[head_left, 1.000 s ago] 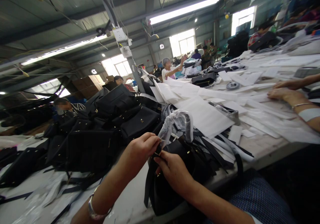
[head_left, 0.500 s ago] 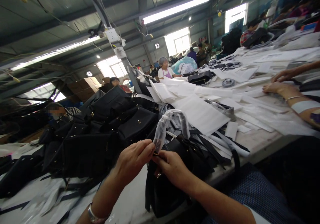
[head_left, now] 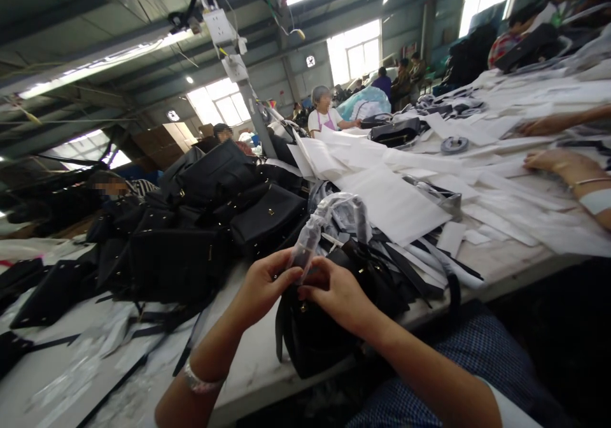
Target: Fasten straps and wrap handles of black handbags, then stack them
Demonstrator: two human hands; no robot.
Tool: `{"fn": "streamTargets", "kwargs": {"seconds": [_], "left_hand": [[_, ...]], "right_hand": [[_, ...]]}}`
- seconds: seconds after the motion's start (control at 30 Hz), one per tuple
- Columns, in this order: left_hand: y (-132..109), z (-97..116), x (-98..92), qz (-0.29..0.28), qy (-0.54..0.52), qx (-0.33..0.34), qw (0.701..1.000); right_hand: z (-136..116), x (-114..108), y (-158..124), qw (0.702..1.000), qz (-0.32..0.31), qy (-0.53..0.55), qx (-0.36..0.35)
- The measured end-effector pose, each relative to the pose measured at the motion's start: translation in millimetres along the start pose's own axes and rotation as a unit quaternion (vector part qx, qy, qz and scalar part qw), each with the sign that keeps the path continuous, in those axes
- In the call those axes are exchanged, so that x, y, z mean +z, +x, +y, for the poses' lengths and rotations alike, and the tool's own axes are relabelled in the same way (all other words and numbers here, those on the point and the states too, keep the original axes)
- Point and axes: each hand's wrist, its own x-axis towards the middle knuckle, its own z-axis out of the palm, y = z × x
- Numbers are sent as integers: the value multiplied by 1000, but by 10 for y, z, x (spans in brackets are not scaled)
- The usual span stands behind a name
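Note:
A black handbag stands at the table's near edge in front of me. Its arched handle is wrapped in clear plastic film. My left hand pinches the wrapped lower end of the handle between thumb and fingers. Close against the other side of that end, my right hand has its fingers curled and thumb near the gold hardware. Whatever lies between the right fingertips is hidden. The far end of the handle rises free of both hands.
Black bags are heaped at the left. White sheets and dark strips cover the table to the right. A co-worker's hands rest at the right edge. Another person is beyond the pile.
The left thumb and fingers have spread wider around the wrapped handle end. My right fingers have shifted up to its other side. The view has tilted slightly.

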Motion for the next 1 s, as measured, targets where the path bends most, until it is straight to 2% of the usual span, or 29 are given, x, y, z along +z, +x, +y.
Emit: {"fn": "streamTargets", "kwargs": {"seconds": [0.07,0.13,0.2,0.23,0.3,0.37,0.4,0.53,0.6,0.67,0.73,0.8,0.87,1.0], "left_hand": [[-46,-85,20,8,-38,-24,999],[-110,-154,13,17,-62,-53,997],[-167,-199,-2,31,-63,-74,995],[-185,-214,-5,39,-67,-80,994],[-188,-235,0,68,-86,-80,991],[-156,-250,14,90,-101,-74,988],[-135,-256,15,95,-104,-70,988],[-115,-266,-78,97,-104,-15,990],[-155,-270,-173,67,-60,0,996],[-193,-277,-260,-16,29,-16,999],[-194,-277,-319,-99,119,-31,987],[-164,-234,-356,-126,164,-35,978],[-145,-101,-390,-90,171,-29,981],[-326,438,-411,72,175,37,981]], "right_hand": [[-27,-51,-64,998,-7,-63,-26],[-60,-130,-176,980,13,-178,-84],[-84,-235,-325,938,37,-305,-157],[-86,-292,-402,914,29,-358,-188],[-64,-404,-536,871,-28,-437,-224],[-18,-502,-619,834,-88,-492,-234],[7,-543,-638,822,-98,-510,-236],[65,-660,-627,806,-79,-532,-247],[79,-685,-611,806,-73,-528,-257],[99,-689,-598,805,-72,-523,-269],[118,-687,-570,798,-69,-527,-284],[107,-705,-503,782,-63,-540,-305],[38,-760,-381,764,-45,-553,-330],[-264,-893,27,744,30,-542,-389]]}}
